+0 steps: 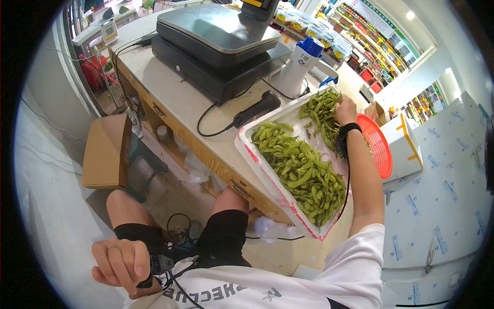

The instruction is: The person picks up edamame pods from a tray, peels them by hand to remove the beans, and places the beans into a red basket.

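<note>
At the far right of a white foam box [307,220], my right hand [346,109] is closed on green soybean pods, its fingertips partly hidden among them. Beneath it lies a smaller, darker green pile of pods [320,114]. The larger pile of soybean pods [303,175] fills the box's near and left part, with a strip of bare white bottom between the two piles. My left hand [121,262], with a ring on one finger, is raised over my lap, away from the box. Its fingers are curled, and I see nothing in them.
A black weighing scale [216,46] stands on the counter [180,98]. Between it and the box lie a handheld scanner [257,109] and its cable. A white bottle with blue cap [296,67] stands behind. Right of the box is a red plastic basket [378,147]; a cardboard box [106,152] is at left.
</note>
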